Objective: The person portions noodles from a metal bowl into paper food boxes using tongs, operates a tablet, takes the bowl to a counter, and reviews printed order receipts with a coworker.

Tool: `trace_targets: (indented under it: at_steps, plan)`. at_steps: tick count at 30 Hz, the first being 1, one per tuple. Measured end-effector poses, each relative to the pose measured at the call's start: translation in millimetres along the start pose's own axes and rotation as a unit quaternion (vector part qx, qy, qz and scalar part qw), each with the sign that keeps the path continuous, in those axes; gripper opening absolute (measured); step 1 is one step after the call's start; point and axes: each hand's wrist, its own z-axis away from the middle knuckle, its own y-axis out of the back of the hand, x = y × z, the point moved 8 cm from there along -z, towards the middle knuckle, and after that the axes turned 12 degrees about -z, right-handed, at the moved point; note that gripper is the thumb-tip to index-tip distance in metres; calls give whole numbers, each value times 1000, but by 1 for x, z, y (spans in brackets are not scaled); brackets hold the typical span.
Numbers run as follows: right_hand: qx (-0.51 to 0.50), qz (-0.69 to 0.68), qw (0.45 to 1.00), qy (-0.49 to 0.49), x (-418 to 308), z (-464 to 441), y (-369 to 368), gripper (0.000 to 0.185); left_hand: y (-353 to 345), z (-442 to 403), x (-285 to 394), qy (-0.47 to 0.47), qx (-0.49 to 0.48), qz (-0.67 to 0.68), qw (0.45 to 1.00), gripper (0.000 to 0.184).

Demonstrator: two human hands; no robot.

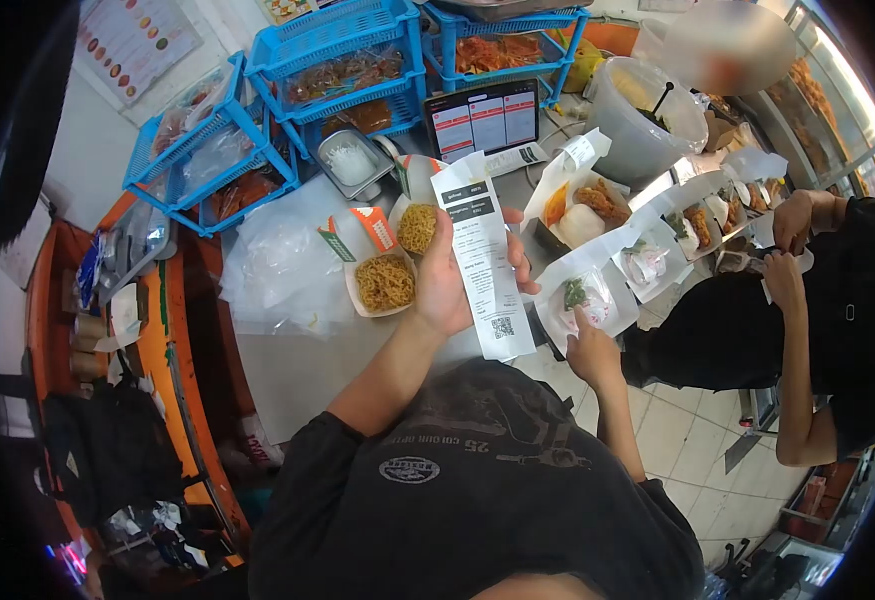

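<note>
A long printed receipt [485, 270] is held upright in my left hand [448, 285], the thumb on one side and fingertips showing at its other edge. My right hand [594, 350] has its index finger stretched toward a paper-lined box [613, 312] holding a wrapped item with green leaves; whether the finger touches it I cannot tell. Left of the receipt are two boxes of noodles, one nearer [385, 281] and one partly behind my left hand [418, 228]. Behind the right hand's box, an open box [586, 222] holds rice and fried food.
A tablet [485, 118] stands at the back, beside stacked blue baskets [333, 75] and a metal container [350, 165]. Plastic bags [283, 250] lie at left. A large translucent tub [648, 110] stands behind more food boxes. At right, a co-worker's hands [790, 255] are near the boxes.
</note>
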Motion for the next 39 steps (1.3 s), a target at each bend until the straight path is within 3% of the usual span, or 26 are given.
trace_targets:
  at_steps: [6, 9, 10, 11, 13, 14, 16, 18, 21, 25, 28, 31, 34, 39]
  plan:
    - [20, -33, 998, 46, -22, 13, 17, 56, -4, 2, -1, -2, -5, 11, 1000, 78]
    - [59, -263, 942, 199, -87, 48, 94, 56, -6, 3, 1, -1, -5, 16, 1000, 78]
    - [182, -305, 871, 340, -103, 74, 132, 63, -6, 4, 1, 1, -3, 20, 1000, 78]
    - [307, -372, 776, 407, -112, 108, 160, 69, -6, 5, 0, 0, 1, 17, 1000, 78]
    - [413, -449, 488, 625, -123, 180, 204, 75, -5, 4, -1, 2, 5, 9, 1000, 79]
    - [450, -419, 352, 706, -126, 215, 215, 79, -5, 3, -2, 2, 1, 13, 1000, 79]
    - [477, -380, 213, 763, -139, 256, 225, 67, -5, 4, -3, 3, -7, 5, 1000, 79]
    - [432, -361, 171, 809, -166, 270, 236, 47, -7, 3, -3, 6, -5, 0, 1000, 79]
    - [384, -426, 121, 810, -189, 266, 236, 49, -7, 4, -2, 8, 14, 2, 1000, 78]
    - [386, -399, 153, 818, -202, 277, 231, 47, 1, 9, -7, 3, 30, 0, 1000, 80]
    - [485, -330, 152, 796, -203, 285, 229, 44, 7, 8, -3, -30, 33, -37, 998, 81]
    - [408, -367, 159, 821, -211, 282, 228, 44, 12, 10, 3, -61, 50, -78, 994, 81]
    - [469, -327, 178, 801, -209, 289, 226, 48, 17, 13, 3, -68, 59, -81, 993, 80]
    - [432, -345, 166, 817, -213, 294, 225, 56, 18, 18, 4, -76, 70, -75, 992, 79]
